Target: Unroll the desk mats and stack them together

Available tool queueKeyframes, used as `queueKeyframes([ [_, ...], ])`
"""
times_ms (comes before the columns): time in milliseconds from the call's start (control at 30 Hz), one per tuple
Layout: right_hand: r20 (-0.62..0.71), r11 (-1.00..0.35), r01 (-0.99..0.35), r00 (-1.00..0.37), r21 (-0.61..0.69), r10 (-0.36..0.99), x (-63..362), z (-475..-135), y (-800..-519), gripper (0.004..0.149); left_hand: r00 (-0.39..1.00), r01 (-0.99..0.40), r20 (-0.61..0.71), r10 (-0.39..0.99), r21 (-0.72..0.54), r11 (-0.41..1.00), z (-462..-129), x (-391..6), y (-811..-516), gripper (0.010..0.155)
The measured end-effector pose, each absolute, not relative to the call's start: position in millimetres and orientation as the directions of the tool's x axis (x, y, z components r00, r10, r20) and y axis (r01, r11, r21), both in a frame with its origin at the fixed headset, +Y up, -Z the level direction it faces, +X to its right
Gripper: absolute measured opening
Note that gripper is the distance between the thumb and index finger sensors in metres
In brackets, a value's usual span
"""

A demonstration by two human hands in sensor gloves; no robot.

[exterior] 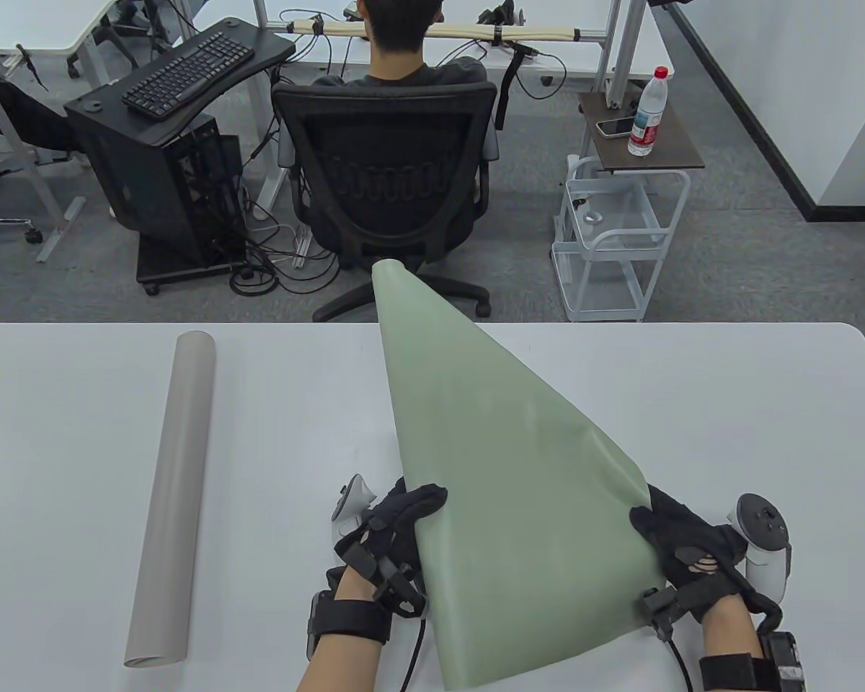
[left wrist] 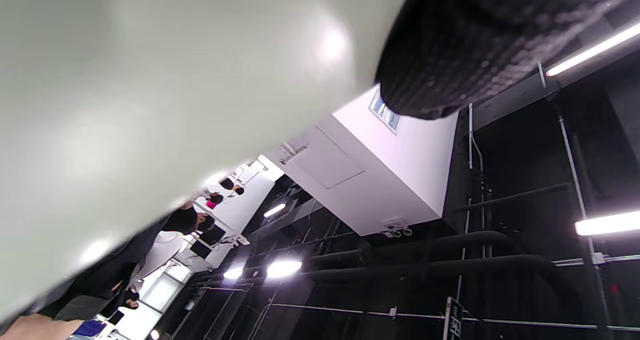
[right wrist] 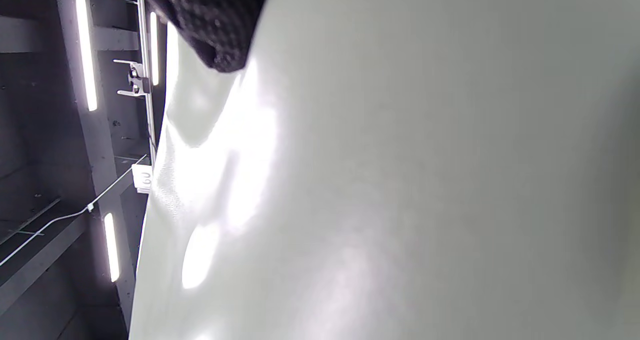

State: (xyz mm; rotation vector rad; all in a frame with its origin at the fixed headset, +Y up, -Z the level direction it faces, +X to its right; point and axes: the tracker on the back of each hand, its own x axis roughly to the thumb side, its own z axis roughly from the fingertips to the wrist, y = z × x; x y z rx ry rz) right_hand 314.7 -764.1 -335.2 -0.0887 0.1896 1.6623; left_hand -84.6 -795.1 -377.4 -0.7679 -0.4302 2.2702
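A green desk mat (exterior: pixel 504 461) is partly unrolled and lifted off the white table (exterior: pixel 728 404), its far end still tightly curled and pointing away over the table's back edge. My left hand (exterior: pixel 404 515) grips its near left edge. My right hand (exterior: pixel 667 533) grips its near right edge. The mat fills most of the left wrist view (left wrist: pixel 150 89) and the right wrist view (right wrist: pixel 400 180), with one gloved fingertip (left wrist: pixel 475 44) against it in each. A beige mat (exterior: pixel 173 497) lies rolled up on the table's left side.
Behind the table a person sits in a black office chair (exterior: pixel 389 180). A white trolley (exterior: pixel 613 245) with a water bottle (exterior: pixel 649 112) stands at the back right. A black desk with a keyboard (exterior: pixel 187 72) stands at the back left.
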Motion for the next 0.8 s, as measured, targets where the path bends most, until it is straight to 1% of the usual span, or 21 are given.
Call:
queueKeyframes([
  [100,-0.178,-0.096,-0.993,-0.108,0.075,0.978,315.8,-335.0,-764.9,0.046,-0.52,-0.579,-0.384,0.763,-0.499,-0.645,-377.6,-91.1,-795.5,0.079],
  [200,-0.194,-0.075,-0.996,-0.085,0.056,0.977,317.6,-335.0,-767.2,0.046,-0.441,-0.667,-0.35,0.826,-0.488,-0.563,-378.7,-100.9,-787.7,0.075],
  [233,-0.207,-0.065,-0.995,-0.08,0.078,0.975,317.4,-335.3,-768.9,0.046,-0.379,-0.723,-0.324,0.866,-0.48,-0.496,-379.7,-106.5,-784.5,0.076],
  [267,-0.221,-0.063,-0.994,-0.082,0.091,0.972,316.7,-335.1,-769.7,0.046,-0.343,-0.75,-0.317,0.884,-0.474,-0.461,-380.2,-109.8,-782.8,0.077],
  [333,-0.258,-0.068,-0.988,-0.102,0.138,0.961,314.6,-335.2,-773.0,0.046,-0.214,-0.839,-0.303,0.929,-0.43,-0.334,-379.8,-120.4,-777.8,0.078],
  [367,-0.284,-0.061,-0.982,-0.112,0.181,0.952,312.7,-335.5,-776.0,0.047,-0.121,-0.884,-0.286,0.951,-0.405,-0.234,-379.4,-126.6,-775.5,0.078],
  [433,-0.327,-0.01,-0.968,-0.094,0.252,0.94,308.2,-336.3,-782.0,0.047,-0.011,-0.919,-0.264,0.964,-0.378,-0.114,-379.0,-136.2,-772.3,0.079],
  [500,-0.361,0.046,-0.948,-0.075,0.314,0.93,303.0,-337.4,-787.7,0.047,0.068,-0.932,-0.261,0.963,-0.36,-0.031,-378.5,-142.6,-766.1,0.08],
  [633,-0.381,0.102,-0.934,-0.039,0.341,0.924,295.9,-336.8,-791.8,0.05,0.178,-0.935,-0.231,0.957,-0.344,0.091,-378.1,-147.7,-755.7,0.081],
  [700,-0.394,0.161,-0.914,0.001,0.373,0.919,293.9,-336.0,-794.6,0.055,0.203,-0.93,-0.219,0.955,-0.349,0.117,-377.8,-148.1,-753.2,0.08],
  [767,-0.406,0.251,-0.872,0.066,0.421,0.911,291.7,-335.6,-796.6,0.065,0.233,-0.927,-0.21,0.95,-0.344,0.152,-377.0,-147.8,-751.6,0.08],
  [800,-0.405,0.263,-0.87,0.081,0.418,0.911,290.9,-335.8,-797.1,0.068,0.235,-0.926,-0.205,0.95,-0.346,0.154,-376.6,-146.9,-751.2,0.08],
])
